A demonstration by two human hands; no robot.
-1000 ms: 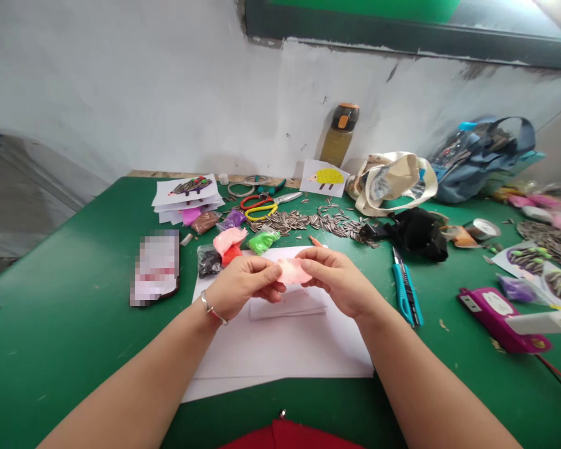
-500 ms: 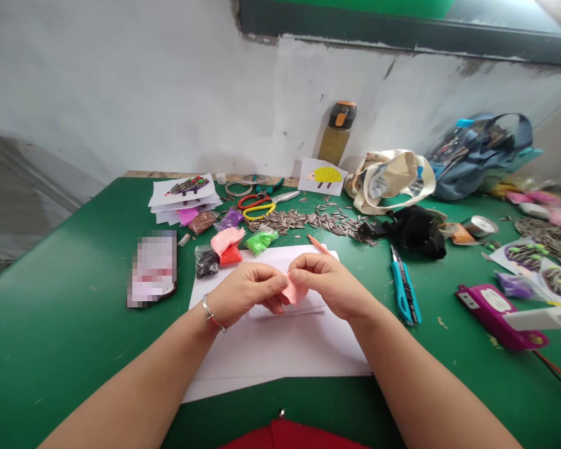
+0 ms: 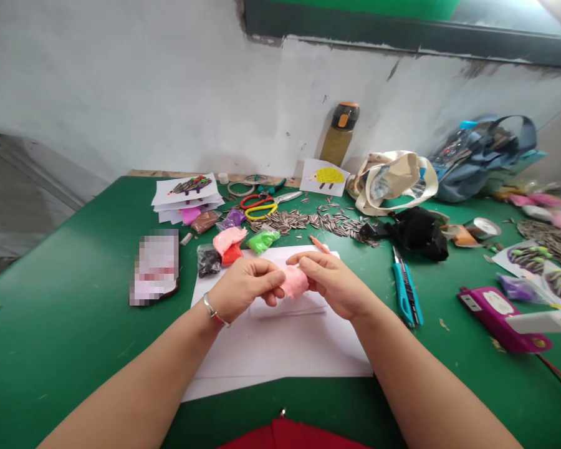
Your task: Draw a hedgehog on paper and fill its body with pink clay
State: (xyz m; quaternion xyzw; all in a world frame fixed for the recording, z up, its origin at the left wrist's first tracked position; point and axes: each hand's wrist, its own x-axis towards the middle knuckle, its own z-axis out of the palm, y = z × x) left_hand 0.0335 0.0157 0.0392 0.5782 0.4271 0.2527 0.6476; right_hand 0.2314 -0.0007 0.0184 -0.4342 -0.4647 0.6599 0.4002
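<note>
A soft lump of pink modelling clay [image 3: 294, 282] is held between both hands, above the white paper [image 3: 290, 355]. My left hand [image 3: 252, 280] pinches its left side with thumb and fingers closed. On the other side, my right hand [image 3: 330, 280] holds the lump's edge at the fingertips, its thumb raised over the top. Small bags of clay lie just beyond the paper: pink [image 3: 230, 239], red [image 3: 232, 254], green [image 3: 263, 240] and black [image 3: 209, 260]. An orange pen [image 3: 318, 244] rests at the paper's far edge, partly behind my right hand.
Sunflower seeds [image 3: 285, 221] are spread behind the paper, near yellow-handled scissors [image 3: 262, 211]. A blue utility knife [image 3: 406, 290] lies to the right, with a magenta device [image 3: 500, 318] beyond it. A phone-like object [image 3: 155, 267] is at left. A bottle [image 3: 339, 134] stands by the wall.
My right thumb has lifted and the right fingers have opened a little from their pinch. More of the pink clay shows, looking broader and rounder. My left hand still pinches it.
</note>
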